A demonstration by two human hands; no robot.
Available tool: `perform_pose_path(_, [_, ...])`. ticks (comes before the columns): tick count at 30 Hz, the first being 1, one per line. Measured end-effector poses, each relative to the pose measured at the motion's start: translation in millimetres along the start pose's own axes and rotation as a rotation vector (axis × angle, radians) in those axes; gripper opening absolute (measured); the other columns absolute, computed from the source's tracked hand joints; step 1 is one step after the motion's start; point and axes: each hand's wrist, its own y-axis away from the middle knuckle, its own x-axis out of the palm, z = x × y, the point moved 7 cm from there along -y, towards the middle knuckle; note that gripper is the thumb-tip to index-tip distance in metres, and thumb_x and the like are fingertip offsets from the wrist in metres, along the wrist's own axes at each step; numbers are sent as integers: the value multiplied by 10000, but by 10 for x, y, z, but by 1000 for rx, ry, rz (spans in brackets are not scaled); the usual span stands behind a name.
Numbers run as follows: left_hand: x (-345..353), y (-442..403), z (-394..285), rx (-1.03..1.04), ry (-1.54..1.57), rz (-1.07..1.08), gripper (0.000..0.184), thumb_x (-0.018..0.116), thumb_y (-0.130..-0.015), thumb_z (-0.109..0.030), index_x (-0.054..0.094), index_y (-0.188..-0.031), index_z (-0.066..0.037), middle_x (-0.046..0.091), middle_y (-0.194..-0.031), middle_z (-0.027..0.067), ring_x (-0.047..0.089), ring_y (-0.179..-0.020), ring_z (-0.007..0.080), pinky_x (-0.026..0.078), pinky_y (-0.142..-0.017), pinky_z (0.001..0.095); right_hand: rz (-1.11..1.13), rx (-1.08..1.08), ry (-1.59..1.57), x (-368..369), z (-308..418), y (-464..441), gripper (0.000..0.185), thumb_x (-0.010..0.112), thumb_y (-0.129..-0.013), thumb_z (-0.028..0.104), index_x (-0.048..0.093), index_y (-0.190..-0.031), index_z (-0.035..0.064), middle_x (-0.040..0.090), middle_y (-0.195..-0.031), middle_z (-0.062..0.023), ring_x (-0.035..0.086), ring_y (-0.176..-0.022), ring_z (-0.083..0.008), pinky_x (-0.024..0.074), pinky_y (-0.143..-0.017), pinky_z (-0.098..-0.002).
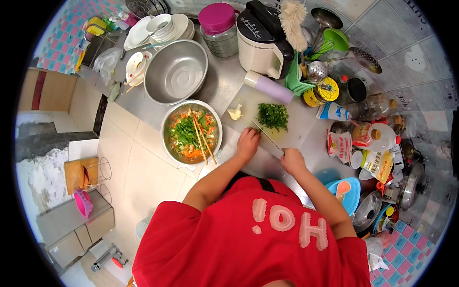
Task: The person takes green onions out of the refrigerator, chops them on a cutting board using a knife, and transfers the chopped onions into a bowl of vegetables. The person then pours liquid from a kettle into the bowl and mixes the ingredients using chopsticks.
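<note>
My right hand (292,161) is closed round the handle of a knife (270,137), whose narrow blade points up and left over the cutting board (299,122). At the board's lower left edge rests my left hand (248,143), fingers curled close beside the blade; whatever they grip is hidden. Chopped green herbs (272,116) lie in a pile just beyond the blade. A pale yellowish piece (234,113) sits left of the pile. Left of the board, a steel bowl (167,138) holds shredded orange and green vegetables, with chopsticks (198,133) resting across it.
Behind the food bowl stands a large steel basin (152,79). A lilac cylinder (270,88) lies by the board's far edge, near a white appliance (258,55) and a green utensil basket (297,81). Bottles, packets and a blue basin (353,195) line the right side.
</note>
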Motion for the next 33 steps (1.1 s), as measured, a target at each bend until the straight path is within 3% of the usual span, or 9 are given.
perform_pose_path(5, [152,-4,13,38,-22,-8,156,578,-734,-23,643,-876,-24,587,-969,86,555,-910,276,492,-775,349,-125,-56,-153,299,-39,-249,187,554,-762,122,654,-849,-10,624,-753,-259,620,-760,-428,502,-715,-483])
perform_pose_path(9, [76,-73,-63,6,-4,-39,157,588,-736,-19,640,-884,-22,588,-971,87,553,-917,278,492,-776,352,-137,-64,-241,89,-86,-224,180,558,-766,127,644,-830,-17,619,-742,-261,616,-758,-431,500,-711,-483])
perform_pose_path(12, [-26,-33,-39,-45,57,-81,234,623,-708,6,631,-938,-31,582,-983,103,549,-914,304,494,-774,369,-27,-70,-87,-116,8,-41,178,560,-770,131,651,-834,-8,625,-754,-258,620,-762,-431,505,-721,-484])
perform_pose_path(15, [-63,-30,-40,-70,17,-42,163,619,-733,-10,635,-895,-20,588,-966,94,547,-926,288,492,-772,362,54,10,12,31,-54,9,185,564,-773,133,661,-858,1,633,-777,-256,623,-765,-432,510,-735,-489])
perform_pose_path(24, [98,-86,77,-88,123,-115,141,617,-707,15,621,-836,-42,582,-918,87,542,-896,295,485,-744,373,-157,-93,-296,123,-44,-205,187,557,-775,133,657,-847,-9,616,-741,-265,619,-725,-431,500,-686,-480])
perform_pose_path(27, [107,-153,131,-220,60,-88,118,628,-697,21,610,-797,-39,585,-887,97,542,-850,321,473,-729,382,-137,-97,-259,-89,-27,-73,179,558,-766,129,639,-809,-25,601,-712,-270,613,-711,-432,483,-670,-488])
perform_pose_path(33, [29,-56,165,-223,61,-83,159,596,-725,22,651,-862,-37,610,-899,110,564,-854,326,476,-744,399,15,-50,-125,-96,-9,-5,191,567,-763,134,669,-867,11,639,-799,-258,625,-784,-432,509,-737,-488])
